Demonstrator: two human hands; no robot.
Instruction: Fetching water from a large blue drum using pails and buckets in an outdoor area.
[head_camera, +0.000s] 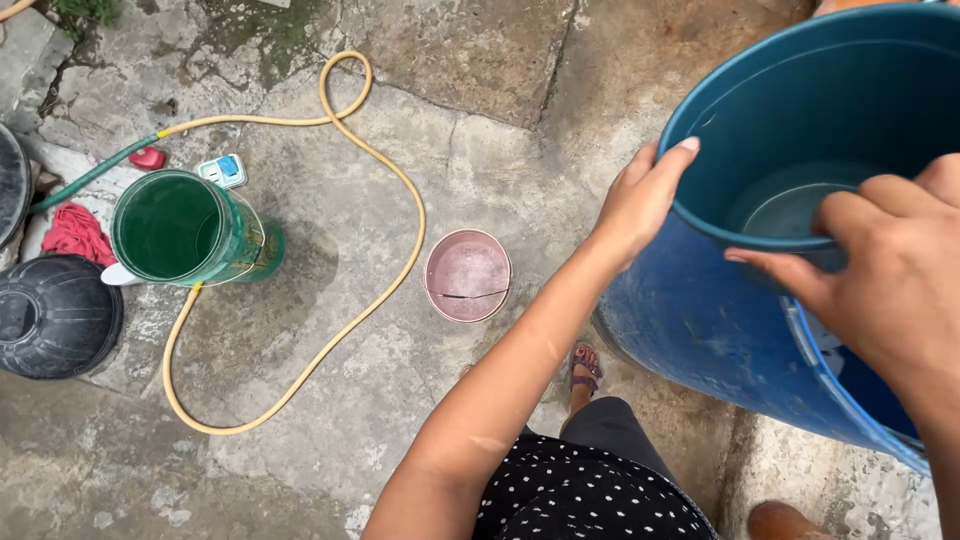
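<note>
Both hands are gripping the blue barrel's (720, 330) rim, left hand (640, 205), right hand (890, 275), tipping it; next probably needs steady footing.

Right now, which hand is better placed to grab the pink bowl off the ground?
Probably the left hand. Its grip is on the near rim of the blue barrel, on the side facing the pink bowl. The right hand holds the rim farther over, away from the bowl.

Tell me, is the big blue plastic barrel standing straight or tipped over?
Tipped. The big blue plastic barrel leans with its open mouth turned sideways, while the left hand and right hand grip its rim.
</note>
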